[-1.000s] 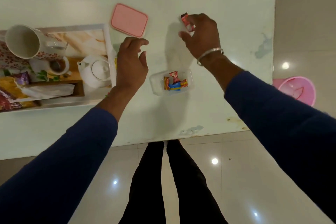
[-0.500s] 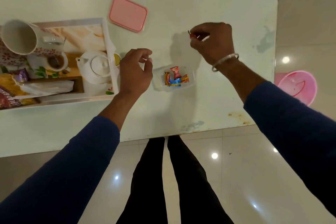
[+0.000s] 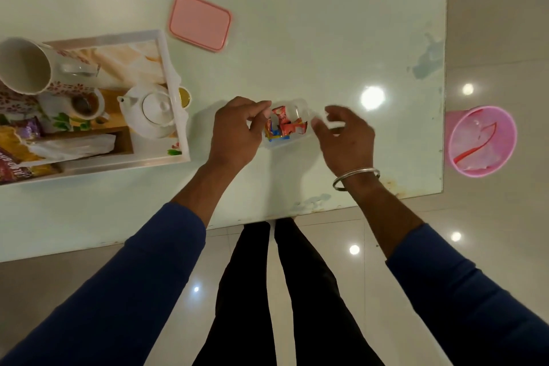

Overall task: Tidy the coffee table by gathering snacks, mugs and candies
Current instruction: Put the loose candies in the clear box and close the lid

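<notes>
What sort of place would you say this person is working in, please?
Probably a home living room: a low pale coffee table stands on glossy floor tiles, bearing a white tray with a teapot and floral mug. A pink bin sits beside the table.

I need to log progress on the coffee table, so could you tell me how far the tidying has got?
Done: mugs, teapot and snack packets sit on the tray, and candies are in the clear container. In hand: the left hand and right hand flank that container; whether either grips it is unclear. Left: the pink lid lies apart on the table, so the container is uncovered.
</notes>
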